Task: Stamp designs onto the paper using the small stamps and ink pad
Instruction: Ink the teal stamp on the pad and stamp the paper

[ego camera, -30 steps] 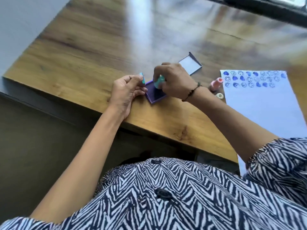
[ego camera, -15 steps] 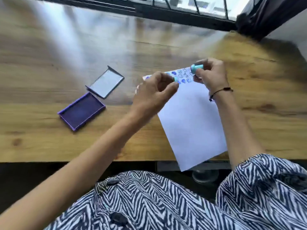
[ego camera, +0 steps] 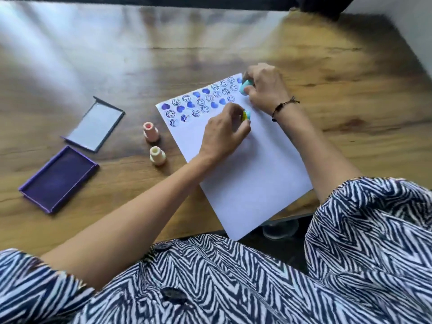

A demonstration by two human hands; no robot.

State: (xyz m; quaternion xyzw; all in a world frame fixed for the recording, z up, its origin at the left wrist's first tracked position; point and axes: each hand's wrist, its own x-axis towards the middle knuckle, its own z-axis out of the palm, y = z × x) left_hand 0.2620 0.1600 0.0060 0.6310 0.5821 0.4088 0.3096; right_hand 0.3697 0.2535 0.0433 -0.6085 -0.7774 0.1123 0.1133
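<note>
A white sheet of paper [ego camera: 252, 164] lies on the wooden table, its top rows filled with blue hearts and smiley prints [ego camera: 201, 101]. My right hand [ego camera: 266, 86] grips a small teal stamp [ego camera: 245, 86] pressed at the paper's top right corner. My left hand [ego camera: 223, 134] pinches a teal stamp cap [ego camera: 246, 115] with a yellow face, just above the paper's middle. The open purple ink pad [ego camera: 58, 178] sits at the left near the table's front edge.
The ink pad's lid [ego camera: 94, 126] lies open beside it. A pink stamp [ego camera: 150, 132] and a cream stamp [ego camera: 157, 155] stand between the pad and the paper. The paper's lower corner overhangs the table edge [ego camera: 191, 232].
Both hands left the ink pad and moved right onto the paper. The right hand lowered the teal stamp to the paper's top right corner; the left hand came along with the cap.
</note>
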